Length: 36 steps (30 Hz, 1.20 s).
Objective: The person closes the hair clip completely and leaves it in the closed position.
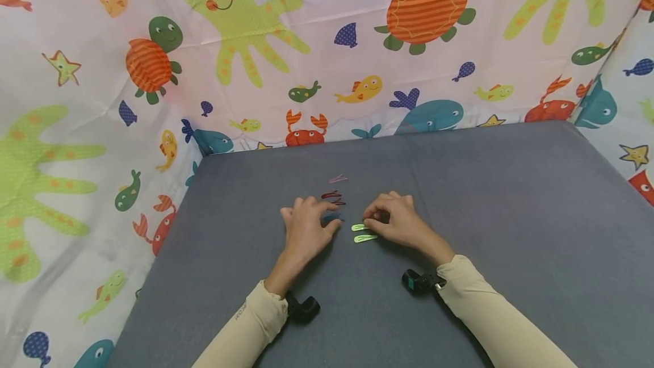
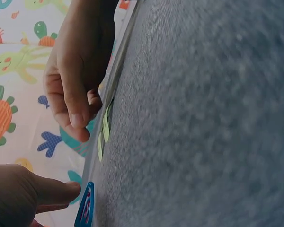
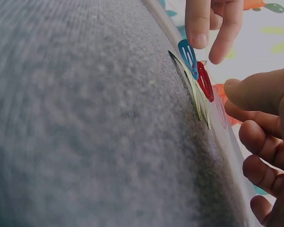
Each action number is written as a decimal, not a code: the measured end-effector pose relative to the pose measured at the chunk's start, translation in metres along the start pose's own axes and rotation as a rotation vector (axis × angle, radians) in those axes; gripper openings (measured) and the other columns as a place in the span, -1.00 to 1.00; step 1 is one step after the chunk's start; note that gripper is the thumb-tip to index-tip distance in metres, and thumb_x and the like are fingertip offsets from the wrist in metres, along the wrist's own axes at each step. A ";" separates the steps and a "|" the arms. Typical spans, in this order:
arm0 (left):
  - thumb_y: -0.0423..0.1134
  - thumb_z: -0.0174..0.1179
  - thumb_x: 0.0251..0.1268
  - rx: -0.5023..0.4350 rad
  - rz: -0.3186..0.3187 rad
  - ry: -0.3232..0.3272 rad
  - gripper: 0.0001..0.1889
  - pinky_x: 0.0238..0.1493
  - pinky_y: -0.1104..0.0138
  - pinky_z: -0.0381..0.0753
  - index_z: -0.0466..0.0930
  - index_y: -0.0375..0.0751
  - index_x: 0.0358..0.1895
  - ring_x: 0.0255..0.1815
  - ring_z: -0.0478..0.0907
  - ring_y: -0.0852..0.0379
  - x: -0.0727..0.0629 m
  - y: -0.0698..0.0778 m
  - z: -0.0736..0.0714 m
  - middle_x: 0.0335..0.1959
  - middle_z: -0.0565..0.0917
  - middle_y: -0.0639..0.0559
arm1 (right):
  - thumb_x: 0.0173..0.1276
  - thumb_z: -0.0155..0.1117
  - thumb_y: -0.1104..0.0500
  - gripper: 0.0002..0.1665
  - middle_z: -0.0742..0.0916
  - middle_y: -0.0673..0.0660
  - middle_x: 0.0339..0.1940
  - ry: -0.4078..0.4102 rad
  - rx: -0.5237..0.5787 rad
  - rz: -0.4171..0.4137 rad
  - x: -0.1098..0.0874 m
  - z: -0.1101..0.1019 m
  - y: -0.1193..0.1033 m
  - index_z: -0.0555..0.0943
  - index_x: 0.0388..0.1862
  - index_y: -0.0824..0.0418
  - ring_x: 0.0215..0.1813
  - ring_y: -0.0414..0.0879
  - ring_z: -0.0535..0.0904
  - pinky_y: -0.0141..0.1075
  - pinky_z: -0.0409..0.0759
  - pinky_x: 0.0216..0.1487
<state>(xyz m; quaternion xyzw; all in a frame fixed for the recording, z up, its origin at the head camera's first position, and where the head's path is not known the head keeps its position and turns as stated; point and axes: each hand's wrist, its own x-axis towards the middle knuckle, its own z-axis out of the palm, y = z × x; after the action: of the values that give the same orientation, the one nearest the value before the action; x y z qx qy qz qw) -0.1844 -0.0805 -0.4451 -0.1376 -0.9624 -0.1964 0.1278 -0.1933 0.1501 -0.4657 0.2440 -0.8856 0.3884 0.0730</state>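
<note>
Two light-green snap hair clips point(image 1: 364, 238) lie side by side on the grey cloth. My right hand point(image 1: 401, 220) hovers at their right end, fingers loosely bent, and nothing shows between thumb and fingertips. Blue hair clips point(image 1: 332, 217) lie to the left, partly hidden by my left hand point(image 1: 306, 226). That hand's thumb and forefinger stand apart around them; in the right wrist view a fingertip is close to a blue clip point(image 3: 188, 56), and whether it touches cannot be told. Dark red hair clips point(image 1: 332, 194) lie just beyond, with a pink clip point(image 1: 338, 179) farther back.
Grey cloth point(image 1: 485, 203) covers the tabletop. A curtain point(image 1: 352, 67) printed with sea animals hangs along the back and both sides. Black wrist cameras point(image 1: 305, 309) sit near the cuffs of both cream sleeves point(image 1: 495, 305).
</note>
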 end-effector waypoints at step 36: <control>-0.01 0.45 0.20 0.058 -0.062 -0.054 -0.75 -0.14 0.02 0.06 0.82 0.04 -0.10 -0.32 0.35 0.03 0.002 -0.013 -0.003 -0.39 0.57 0.05 | 0.22 0.55 0.07 -0.87 0.67 -0.05 -0.37 -0.015 -0.059 -0.008 0.019 0.014 -0.014 0.85 -0.23 -0.03 -0.30 -0.15 0.34 -0.07 0.08 -0.10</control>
<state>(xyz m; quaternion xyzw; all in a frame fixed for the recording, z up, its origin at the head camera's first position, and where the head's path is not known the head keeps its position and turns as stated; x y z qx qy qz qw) -0.1893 -0.0928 -0.4464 -0.1091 -0.9746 -0.1683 0.0995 -0.2023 0.1242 -0.4600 0.2481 -0.8962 0.3600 0.0750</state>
